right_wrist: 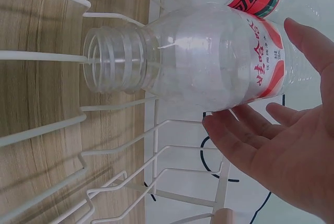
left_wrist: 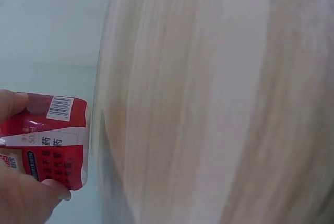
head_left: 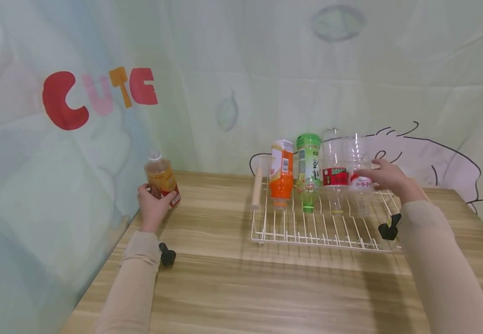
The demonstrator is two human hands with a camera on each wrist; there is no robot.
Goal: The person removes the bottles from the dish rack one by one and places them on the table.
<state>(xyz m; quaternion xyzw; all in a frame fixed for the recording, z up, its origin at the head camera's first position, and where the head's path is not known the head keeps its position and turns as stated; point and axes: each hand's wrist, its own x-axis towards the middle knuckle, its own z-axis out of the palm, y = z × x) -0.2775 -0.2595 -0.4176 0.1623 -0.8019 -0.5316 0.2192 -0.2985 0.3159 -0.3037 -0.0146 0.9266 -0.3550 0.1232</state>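
Observation:
My left hand (head_left: 154, 208) grips a drink bottle (head_left: 161, 178) with a yellow and red label by its lower part, at the table's left edge. In the left wrist view, thumb and fingers hold the red, barcode-marked end of that bottle. Over the rack, my right hand (head_left: 393, 180) is at a clear water bottle (head_left: 362, 181) with a white and red label, which lies neck down in the rack. Its fingers (right_wrist: 245, 130) are spread loosely along the bottle's side, with the thumb over the label end. The bottle's threaded mouth (right_wrist: 112, 59) has no cap.
A white wire rack (head_left: 308, 240) with a wooden handle (head_left: 257, 188) stands on the wooden table (head_left: 241, 292). Leaning neck down in it are an orange bottle (head_left: 282, 169), a green bottle (head_left: 309, 160) and a clear bottle with a red label (head_left: 335, 176). A printed curtain (head_left: 208, 55) hangs behind.

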